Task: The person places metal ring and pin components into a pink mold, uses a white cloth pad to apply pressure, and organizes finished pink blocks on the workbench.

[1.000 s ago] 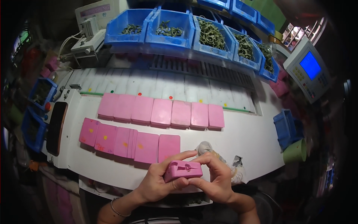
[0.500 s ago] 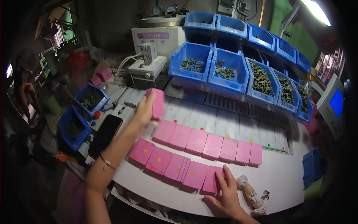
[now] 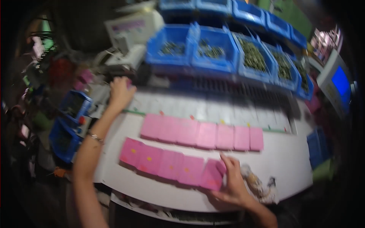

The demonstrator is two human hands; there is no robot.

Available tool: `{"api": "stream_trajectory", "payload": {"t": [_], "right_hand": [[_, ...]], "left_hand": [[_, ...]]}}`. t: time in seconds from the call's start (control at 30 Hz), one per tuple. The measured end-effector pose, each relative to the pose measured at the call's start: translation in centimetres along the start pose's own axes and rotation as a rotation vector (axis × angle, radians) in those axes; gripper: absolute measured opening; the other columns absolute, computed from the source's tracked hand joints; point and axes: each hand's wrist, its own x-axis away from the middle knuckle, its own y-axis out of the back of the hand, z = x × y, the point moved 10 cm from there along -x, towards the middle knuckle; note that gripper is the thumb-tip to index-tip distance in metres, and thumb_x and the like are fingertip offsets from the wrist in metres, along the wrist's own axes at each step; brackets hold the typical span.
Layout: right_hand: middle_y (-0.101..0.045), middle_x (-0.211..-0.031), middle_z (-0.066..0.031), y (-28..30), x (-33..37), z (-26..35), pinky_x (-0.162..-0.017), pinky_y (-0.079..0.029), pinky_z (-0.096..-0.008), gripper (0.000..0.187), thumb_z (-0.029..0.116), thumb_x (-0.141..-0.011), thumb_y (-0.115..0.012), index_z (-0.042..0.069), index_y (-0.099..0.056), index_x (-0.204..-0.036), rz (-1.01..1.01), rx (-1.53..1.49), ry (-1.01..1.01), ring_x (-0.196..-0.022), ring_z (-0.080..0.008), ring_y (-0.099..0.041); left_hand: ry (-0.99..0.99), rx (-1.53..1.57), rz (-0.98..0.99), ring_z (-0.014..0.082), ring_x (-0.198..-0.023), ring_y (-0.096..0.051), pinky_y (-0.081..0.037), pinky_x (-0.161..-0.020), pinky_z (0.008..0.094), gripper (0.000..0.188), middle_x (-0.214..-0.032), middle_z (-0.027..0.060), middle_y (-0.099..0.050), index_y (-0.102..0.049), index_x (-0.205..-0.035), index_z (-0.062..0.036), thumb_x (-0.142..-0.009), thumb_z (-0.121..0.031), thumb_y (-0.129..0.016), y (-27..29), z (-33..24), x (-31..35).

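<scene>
My left hand (image 3: 122, 93) is stretched out at the far left of the work surface, near the white machine. Its fingers are closed around a pink rubber mould (image 3: 129, 82), of which only a sliver shows. My right hand (image 3: 232, 182) grips the right-end pink mould (image 3: 212, 174) of the front row, thumb at its near edge and fingers at its far right corner. A narrow gap parts that mould from the rest of the front row (image 3: 161, 163), whose moulds bear yellow dots. Behind lies a second row of plain pink moulds (image 3: 186, 131). The picture is blurred.
Blue bins (image 3: 213, 49) with small green pieces rise in tiers behind the surface. A white machine (image 3: 133, 28) stands back left, a monitor (image 3: 338, 83) at right. Beside my right hand lies a cloth-wrapped bundle (image 3: 262, 188). More blue bins (image 3: 64, 140) stand left.
My left hand has carried its mould left and away, toward the machine. The right-end mould in my right hand has come slightly apart from its row. The whole view has shifted.
</scene>
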Motion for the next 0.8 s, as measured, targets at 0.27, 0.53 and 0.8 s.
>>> {"api": "stream_trajectory", "payload": {"t": [0.27,0.53,0.8], "right_hand": [[-0.031,-0.123,-0.0234,3.2,-0.1,4.5,-0.086,-0.041,-0.039,0.099,0.005,-0.055,-0.076,0.001,-0.023,-0.138,-0.164,-0.132,0.145,-0.103,-0.0341,-0.041],[-0.038,-0.121,-0.0264,3.9,3.2,6.9,-0.091,-0.041,-0.0416,0.081,0.001,-0.059,-0.072,-0.008,-0.033,-0.129,-0.407,-0.009,0.272,-0.109,-0.0391,-0.045],[-0.038,-0.12,-0.0252,4.1,4.9,6.8,-0.088,-0.041,-0.0405,0.084,0.023,-0.066,-0.076,-0.012,-0.032,-0.128,-0.542,0.221,0.288,-0.108,-0.037,-0.045]], "left_hand": [[-0.065,0.931,1.036,0.0275,-0.093,-0.059,-0.047,-0.077,0.0339,0.059,-0.111,0.0219,-0.056,-0.042,-0.127,0.0072,-0.087,-0.034,-0.058,5.3,-23.6,19.0],[0.166,1.469,1.152,0.025,-0.11,-0.049,-0.041,-0.091,0.035,0.067,-0.121,0.0207,-0.045,-0.02,-0.133,0.0055,-0.09,-0.032,-0.056,5.4,-28.0,24.9],[0.467,1.778,0.819,0.0149,-0.104,-0.048,-0.04,-0.089,0.0276,0.055,-0.115,0.0128,-0.046,-0.029,-0.128,0.0019,-0.091,-0.03,-0.054,4.6,-27.2,26.8]]}}
